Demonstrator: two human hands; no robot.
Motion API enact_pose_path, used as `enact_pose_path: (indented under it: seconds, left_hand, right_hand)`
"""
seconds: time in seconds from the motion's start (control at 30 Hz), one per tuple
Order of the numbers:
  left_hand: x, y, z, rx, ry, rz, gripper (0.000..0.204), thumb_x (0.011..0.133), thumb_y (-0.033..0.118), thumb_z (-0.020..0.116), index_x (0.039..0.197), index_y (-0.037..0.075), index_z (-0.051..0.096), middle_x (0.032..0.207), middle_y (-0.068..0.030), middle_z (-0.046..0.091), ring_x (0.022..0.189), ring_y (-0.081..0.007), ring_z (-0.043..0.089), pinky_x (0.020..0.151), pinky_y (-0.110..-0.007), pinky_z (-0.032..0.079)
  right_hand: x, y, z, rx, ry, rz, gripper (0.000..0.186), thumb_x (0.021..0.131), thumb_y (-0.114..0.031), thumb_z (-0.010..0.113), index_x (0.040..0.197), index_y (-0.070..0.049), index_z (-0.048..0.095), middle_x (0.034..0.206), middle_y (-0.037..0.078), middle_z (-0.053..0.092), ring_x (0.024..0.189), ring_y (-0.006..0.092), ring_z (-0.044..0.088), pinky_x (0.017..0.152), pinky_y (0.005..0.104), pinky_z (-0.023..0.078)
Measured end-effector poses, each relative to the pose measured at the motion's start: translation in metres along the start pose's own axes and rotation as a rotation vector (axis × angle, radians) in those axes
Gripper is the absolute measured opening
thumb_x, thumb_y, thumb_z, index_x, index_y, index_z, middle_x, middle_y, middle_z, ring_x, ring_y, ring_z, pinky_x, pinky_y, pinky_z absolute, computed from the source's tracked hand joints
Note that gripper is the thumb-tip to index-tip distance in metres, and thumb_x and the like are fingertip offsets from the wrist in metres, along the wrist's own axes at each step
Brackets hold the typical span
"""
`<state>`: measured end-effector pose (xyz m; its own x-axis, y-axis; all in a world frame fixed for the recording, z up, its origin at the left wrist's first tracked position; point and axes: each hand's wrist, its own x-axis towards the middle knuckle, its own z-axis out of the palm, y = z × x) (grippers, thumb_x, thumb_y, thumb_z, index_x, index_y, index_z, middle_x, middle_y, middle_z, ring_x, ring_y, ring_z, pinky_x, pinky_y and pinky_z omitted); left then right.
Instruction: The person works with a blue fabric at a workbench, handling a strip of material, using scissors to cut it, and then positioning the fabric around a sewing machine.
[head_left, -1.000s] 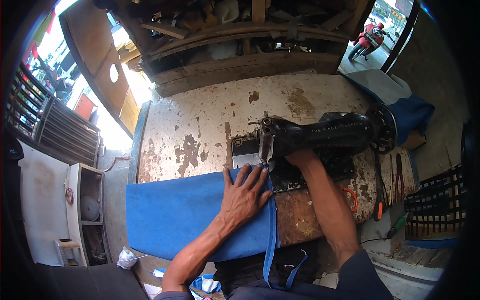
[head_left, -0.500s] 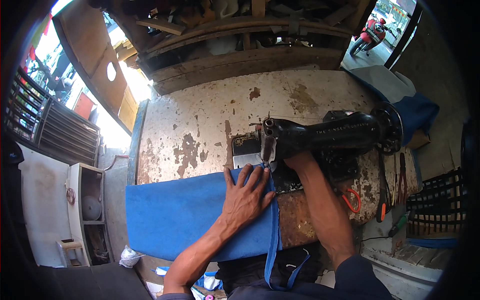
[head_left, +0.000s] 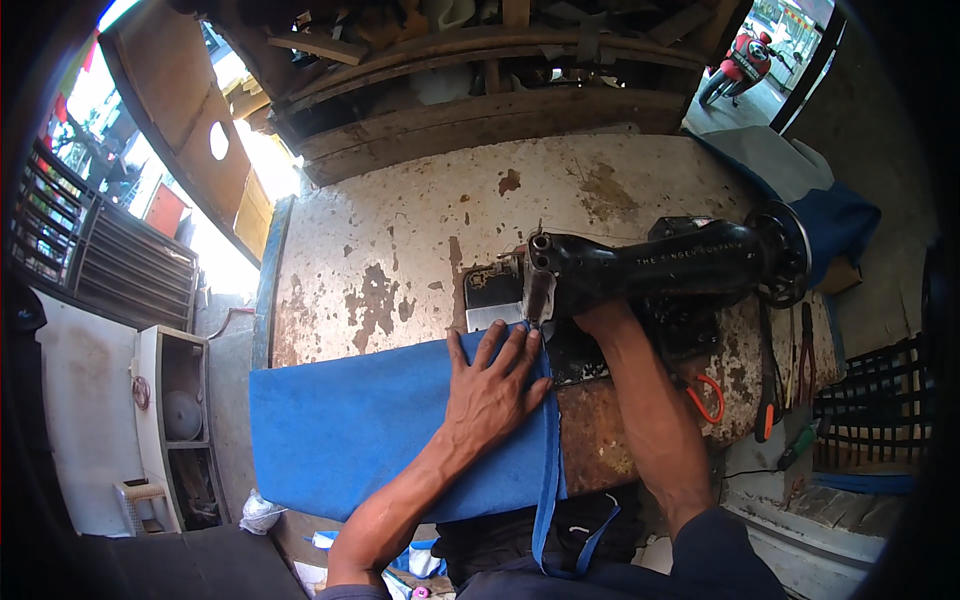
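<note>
Blue fabric [head_left: 340, 420] lies over the near edge of the worn table, its far corner under the needle end of a black sewing machine [head_left: 620, 265]. My left hand [head_left: 492, 378] rests flat on this fabric with fingers spread, the fingertips just short of the presser foot. Along the fabric's right edge runs a narrow blue strip [head_left: 548, 460], whose loose end hangs down and curls near my lap. My right hand [head_left: 598, 318] reaches beneath the machine's arm; its fingers are hidden there, so what they touch does not show.
Orange-handled scissors [head_left: 708, 400], a dark tool with an orange tip [head_left: 765, 420] and pliers [head_left: 806, 350] lie right of the machine. The handwheel [head_left: 785, 255] stands at its right end. A black basket [head_left: 875, 400] sits far right, a white cabinet [head_left: 175, 420] at left.
Both hands keep nearly the same places, the left still flat on the fabric. The whole view has shifted very slightly.
</note>
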<state>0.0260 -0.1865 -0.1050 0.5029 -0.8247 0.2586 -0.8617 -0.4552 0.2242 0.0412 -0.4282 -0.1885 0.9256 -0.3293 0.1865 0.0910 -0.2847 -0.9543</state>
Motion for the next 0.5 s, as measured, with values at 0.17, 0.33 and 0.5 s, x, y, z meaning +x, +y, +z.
enact_pose_path:
  seconds: [0.17,0.33,0.5]
  left_hand:
    - [0.002,-0.001,0.000,-0.006,0.028,0.004,0.058,0.088,0.041,0.071,0.137,0.011,0.061,0.139,-0.0067,0.057,0.137,-0.0285,0.044,0.110,-0.071,0.028]
    - [0.002,-0.003,0.000,-0.038,0.048,0.024,0.052,0.087,0.038,0.072,0.132,0.011,0.065,0.134,-0.0076,0.059,0.134,-0.0284,0.047,0.113,-0.066,0.027]
    - [0.004,-0.003,0.000,-0.042,0.056,0.028,0.051,0.086,0.037,0.073,0.130,0.011,0.067,0.133,-0.0082,0.060,0.132,-0.0289,0.048,0.115,-0.065,0.026]
  right_hand:
    - [0.001,-0.006,0.003,0.124,0.002,-0.001,0.028,0.096,-0.008,0.056,0.123,-0.002,0.063,0.124,0.017,0.065,0.116,0.0283,0.061,0.102,0.0398,0.048]
    - [0.001,-0.020,0.001,0.322,-0.001,-0.049,0.033,0.100,-0.021,0.057,0.125,-0.001,0.065,0.121,0.012,0.069,0.109,0.0182,0.064,0.095,0.0331,0.052]
    - [-0.001,-0.032,-0.003,0.269,-0.047,-0.055,0.040,0.102,-0.029,0.057,0.127,0.001,0.065,0.121,0.011,0.070,0.105,0.0147,0.066,0.092,0.0307,0.054]
